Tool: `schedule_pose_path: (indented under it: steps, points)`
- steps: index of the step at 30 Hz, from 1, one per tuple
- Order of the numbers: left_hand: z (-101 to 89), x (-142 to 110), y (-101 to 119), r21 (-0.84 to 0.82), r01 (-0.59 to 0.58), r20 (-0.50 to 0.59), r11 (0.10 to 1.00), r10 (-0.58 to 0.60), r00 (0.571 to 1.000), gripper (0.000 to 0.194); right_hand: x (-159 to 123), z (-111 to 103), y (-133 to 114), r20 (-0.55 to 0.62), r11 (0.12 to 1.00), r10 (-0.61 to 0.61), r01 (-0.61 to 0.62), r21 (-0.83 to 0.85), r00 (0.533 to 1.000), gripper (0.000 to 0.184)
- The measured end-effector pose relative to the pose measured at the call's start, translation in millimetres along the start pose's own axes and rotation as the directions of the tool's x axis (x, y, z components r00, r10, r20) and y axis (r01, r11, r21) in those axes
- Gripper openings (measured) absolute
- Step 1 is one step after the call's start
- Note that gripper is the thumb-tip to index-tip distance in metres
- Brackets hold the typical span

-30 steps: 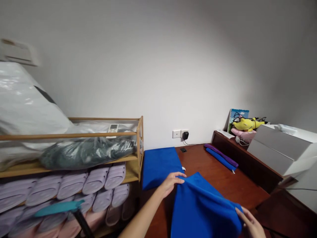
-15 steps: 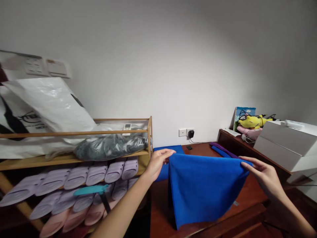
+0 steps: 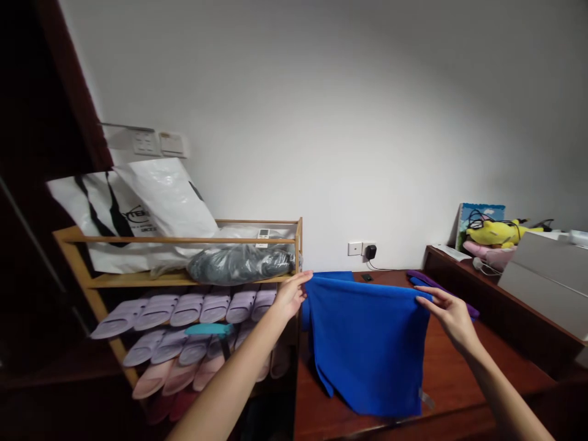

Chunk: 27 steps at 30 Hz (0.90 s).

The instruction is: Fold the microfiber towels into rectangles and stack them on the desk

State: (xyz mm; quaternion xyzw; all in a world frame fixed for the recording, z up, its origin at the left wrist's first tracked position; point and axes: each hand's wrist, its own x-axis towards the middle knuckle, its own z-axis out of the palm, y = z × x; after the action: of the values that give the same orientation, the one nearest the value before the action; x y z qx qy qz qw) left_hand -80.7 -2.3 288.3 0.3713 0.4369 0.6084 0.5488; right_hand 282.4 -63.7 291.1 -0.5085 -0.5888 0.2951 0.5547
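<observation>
I hold a bright blue towel [image 3: 367, 343] up by its two top corners. My left hand [image 3: 291, 294] pinches the left corner and my right hand [image 3: 448, 312] pinches the right one. The cloth hangs down in front of me, its lower edge reaching the dark wooden table [image 3: 454, 380]. Behind the held cloth, a folded blue towel [image 3: 337, 277] lies on the table near the wall.
A wooden rack [image 3: 184, 278] on the left carries rows of lilac and pink slippers [image 3: 193, 309], a dark bag in plastic and white bags. A rolled purple and blue cloth [image 3: 427, 285], a yellow plush toy [image 3: 498, 233] and a grey box [image 3: 546, 285] are on the right. A wall socket [image 3: 362, 249] holds a plug.
The towel has been lifted off the table and spread between both hands, and it is held slightly higher. My view has swung left, showing more of the rack.
</observation>
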Motion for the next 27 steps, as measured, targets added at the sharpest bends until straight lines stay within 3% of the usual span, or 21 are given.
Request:
schedule_pose_path:
  steps: [5, 10, 14, 19, 21, 27]
  points:
    - [-8.1, -0.9, 2.0, 0.133, -0.102, 0.016, 0.986, 0.101, 0.995, 0.038, 9.0, 10.2, 12.5, -0.010, 1.000, -0.011, 0.011, 0.002, 1.000, 0.060]
    - [-8.4, -5.2, 18.1, 0.316, -0.290, 0.055, 0.904, 0.287, 0.956, 0.026, 8.6, 8.1, -4.1, -0.062, 0.997, -0.057, 0.054, -0.047, 0.996, 0.054]
    - [-7.9, -6.0, 34.2, 0.453, -0.394, 0.157, 0.799, 0.364, 0.918, 0.020, 4.4, 1.6, -20.5, -0.091, 0.993, -0.091, 0.084, -0.077, 0.992, 0.056]
    - [-10.2, -11.6, 53.2, 0.552, -0.500, 0.327, 0.667, 0.377, 0.866, 0.014, 1.1, -7.0, -24.5, -0.107, 0.991, -0.113, 0.104, -0.081, 0.988, 0.052]
    - [-12.5, -16.4, 59.4, 0.573, -0.555, 0.394, 0.603, 0.391, 0.832, 0.017, 0.8, -9.6, -23.0, -0.093, 0.992, -0.102, 0.095, -0.086, 0.990, 0.053]
    - [-23.5, -27.2, 63.1, 0.625, -0.724, 0.596, 0.292, 0.421, 0.684, 0.026, -3.7, -15.4, -22.8, -0.089, 0.994, -0.083, 0.075, -0.085, 0.993, 0.053]
